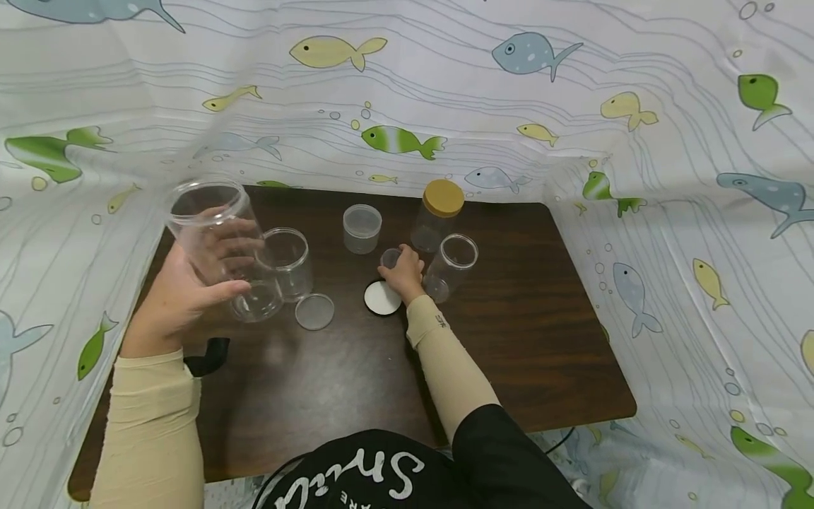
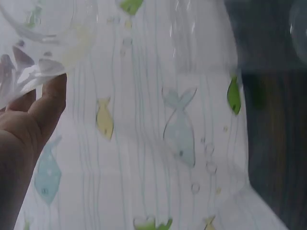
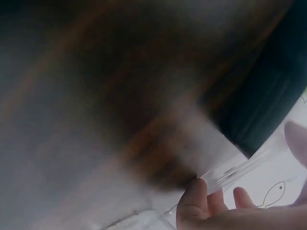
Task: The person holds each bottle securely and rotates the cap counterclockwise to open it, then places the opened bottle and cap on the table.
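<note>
My left hand [image 1: 181, 290] grips a large clear jar [image 1: 256, 302], raised and tilted, with the fingers behind it and the thumb in front. In the left wrist view, part of this jar [image 2: 45, 43] shows beyond the fingers. My right hand [image 1: 405, 274] pinches a small round clear piece [image 1: 390, 258] between thumb and fingers; whether it is a lid or a cup I cannot tell. Just in front of that hand lies a white lid with a black rim [image 1: 382, 298]. An uncovered clear jar [image 1: 450, 267] stands to its right.
Behind the right hand stands a jar with a yellow lid [image 1: 440, 212]. A small frosted container [image 1: 362, 230] is at the back middle. Beside the raised jar are another clear jar [image 1: 291, 265] and a flat clear lid [image 1: 314, 312]. Fish-patterned sheeting [image 1: 407, 92] surrounds the brown table [image 1: 343, 382].
</note>
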Demonstrator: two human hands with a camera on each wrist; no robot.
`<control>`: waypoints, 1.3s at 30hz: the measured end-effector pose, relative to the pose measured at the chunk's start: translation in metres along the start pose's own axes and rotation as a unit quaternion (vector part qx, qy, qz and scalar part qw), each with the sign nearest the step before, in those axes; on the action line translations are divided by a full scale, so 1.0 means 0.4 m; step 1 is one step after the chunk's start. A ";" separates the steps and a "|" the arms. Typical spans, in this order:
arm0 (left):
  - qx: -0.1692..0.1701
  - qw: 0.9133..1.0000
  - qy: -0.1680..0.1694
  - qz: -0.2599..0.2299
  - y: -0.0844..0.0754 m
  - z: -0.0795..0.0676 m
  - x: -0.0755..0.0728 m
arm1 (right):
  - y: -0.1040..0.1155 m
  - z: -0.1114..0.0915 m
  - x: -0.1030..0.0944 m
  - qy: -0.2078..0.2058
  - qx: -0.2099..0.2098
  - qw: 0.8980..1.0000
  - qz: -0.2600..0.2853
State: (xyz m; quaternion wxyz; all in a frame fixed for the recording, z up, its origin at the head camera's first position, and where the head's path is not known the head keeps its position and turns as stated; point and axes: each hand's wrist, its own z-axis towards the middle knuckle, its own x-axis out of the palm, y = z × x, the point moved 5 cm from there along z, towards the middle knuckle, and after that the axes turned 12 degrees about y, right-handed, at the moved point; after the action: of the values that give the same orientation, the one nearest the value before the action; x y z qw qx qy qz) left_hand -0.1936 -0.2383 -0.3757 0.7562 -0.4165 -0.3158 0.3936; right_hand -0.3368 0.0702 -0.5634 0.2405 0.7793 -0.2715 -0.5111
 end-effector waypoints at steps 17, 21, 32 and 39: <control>0.019 0.973 -0.227 -0.027 0.051 -0.029 -0.170 | 0.006 0.025 -0.007 -0.011 0.011 0.993 -0.114; -0.019 0.952 -0.307 0.005 0.100 -0.045 -0.204 | 0.006 0.029 -0.009 -0.008 0.021 0.990 -0.138; -0.216 0.896 -0.321 0.219 0.267 -0.019 -0.282 | 0.015 0.029 -0.030 0.008 0.034 0.978 -0.204; -0.259 0.884 -0.271 0.278 0.346 0.030 -0.321 | 0.034 0.035 -0.021 0.014 0.022 0.973 -0.231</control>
State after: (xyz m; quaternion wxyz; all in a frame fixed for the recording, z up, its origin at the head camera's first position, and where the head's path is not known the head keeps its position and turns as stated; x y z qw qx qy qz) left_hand -0.3123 -0.2964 -0.5109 0.3657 -0.5451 -0.4707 0.5895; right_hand -0.3549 0.0646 -0.5540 0.1025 0.8332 -0.0919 -0.5356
